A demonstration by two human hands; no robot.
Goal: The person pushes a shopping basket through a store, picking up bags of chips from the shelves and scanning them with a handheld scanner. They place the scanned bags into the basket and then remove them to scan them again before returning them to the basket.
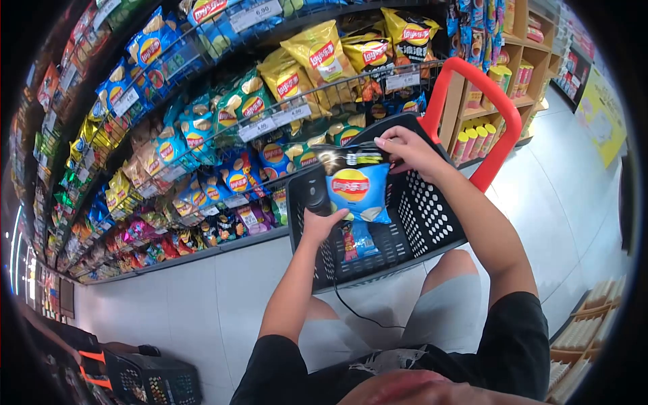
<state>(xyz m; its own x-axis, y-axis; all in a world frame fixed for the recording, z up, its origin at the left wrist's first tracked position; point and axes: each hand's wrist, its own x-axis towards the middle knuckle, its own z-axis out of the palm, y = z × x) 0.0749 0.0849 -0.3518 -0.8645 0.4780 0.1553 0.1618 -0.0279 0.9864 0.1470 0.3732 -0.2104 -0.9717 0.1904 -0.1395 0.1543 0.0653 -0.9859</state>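
I'm looking at snack shelves (223, 128) running behind the black basket (432, 216), which is sitting just beyond my knees with its red handle (503, 128) standing up on its far side. Over the basket's open top I'm holding a blue chip bag (354, 192), upright, label facing me. My right hand (405, 150) is pinching the bag's crimped top seam. My left hand (322, 226) is wrapped around a black corded scanner (312, 194) at the basket's near-left rim, its fingertips seemingly brushing the bag's lower edge, though I can't be certain. A smaller packet (354, 243) is lying inside the basket. I'm judging the bag light, air-puffed, slick and crushable, so the top seam is the safest grip.
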